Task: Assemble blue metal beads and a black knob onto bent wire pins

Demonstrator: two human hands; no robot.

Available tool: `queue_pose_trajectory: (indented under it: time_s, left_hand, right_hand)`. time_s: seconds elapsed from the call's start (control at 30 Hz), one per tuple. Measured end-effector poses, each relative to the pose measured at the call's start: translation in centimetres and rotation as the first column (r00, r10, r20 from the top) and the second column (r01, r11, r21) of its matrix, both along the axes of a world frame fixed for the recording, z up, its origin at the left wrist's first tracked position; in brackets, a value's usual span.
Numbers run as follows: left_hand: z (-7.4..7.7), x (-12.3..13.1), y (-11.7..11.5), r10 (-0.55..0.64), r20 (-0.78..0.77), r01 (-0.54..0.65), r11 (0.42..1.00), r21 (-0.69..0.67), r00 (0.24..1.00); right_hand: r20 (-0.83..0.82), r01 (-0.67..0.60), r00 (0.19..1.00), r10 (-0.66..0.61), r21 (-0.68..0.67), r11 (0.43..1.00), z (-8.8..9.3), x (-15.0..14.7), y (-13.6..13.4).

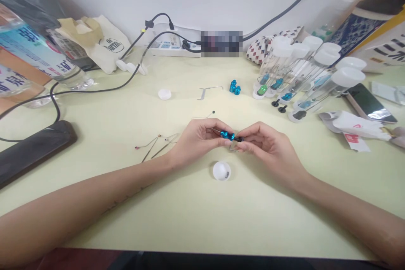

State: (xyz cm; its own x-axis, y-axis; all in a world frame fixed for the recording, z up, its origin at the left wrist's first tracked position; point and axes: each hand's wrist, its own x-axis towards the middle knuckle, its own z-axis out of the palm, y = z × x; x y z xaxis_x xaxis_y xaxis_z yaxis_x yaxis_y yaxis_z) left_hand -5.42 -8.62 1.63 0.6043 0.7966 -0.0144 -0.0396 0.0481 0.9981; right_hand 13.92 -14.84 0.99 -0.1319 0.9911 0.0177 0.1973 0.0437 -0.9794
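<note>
Above the white plastic cap point(221, 171), left hand point(198, 140) and right hand point(268, 152) pinch a blue-collared metal rod point(227, 135) between fingertips; a slipped grip could drop it.

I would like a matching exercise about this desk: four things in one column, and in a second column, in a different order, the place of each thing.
Things:
1. blue part
2. white cap
3. capped tubes
4. phone

Places:
A. lying flat near the right edge of the desk
B. pinched between the left hand and the right hand
C. leaning in a group at the back right
D. on the desk, just below the hands

Right pairs: 1-B, 2-D, 3-C, 4-A
</note>
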Motion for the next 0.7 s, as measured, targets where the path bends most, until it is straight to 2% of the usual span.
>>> queue_pose_trajectory:
  time_s: [0.17, 0.4, 0.7]
  left_hand:
    - [0.23, 0.01, -0.25, 0.035, -0.031, -0.032, 0.995, 0.092, 0.999]
    - [0.08, -0.1, -0.26, 0.045, -0.026, -0.041, 0.99, 0.132, 0.999]
    - [0.15, -0.08, -0.27, 0.031, -0.053, -0.025, 0.994, 0.105, 0.998]
  right_hand:
    - [-0.161, -0.015, 0.987, -0.009, -0.145, 0.989, 0.63, -0.29, 0.14]
    - [-0.188, 0.023, 0.981, -0.054, -0.163, 0.986, 0.78, -0.52, -0.18]
    - [-0.223, 0.012, 0.973, -0.051, -0.173, 0.985, 0.78, -0.59, 0.18]
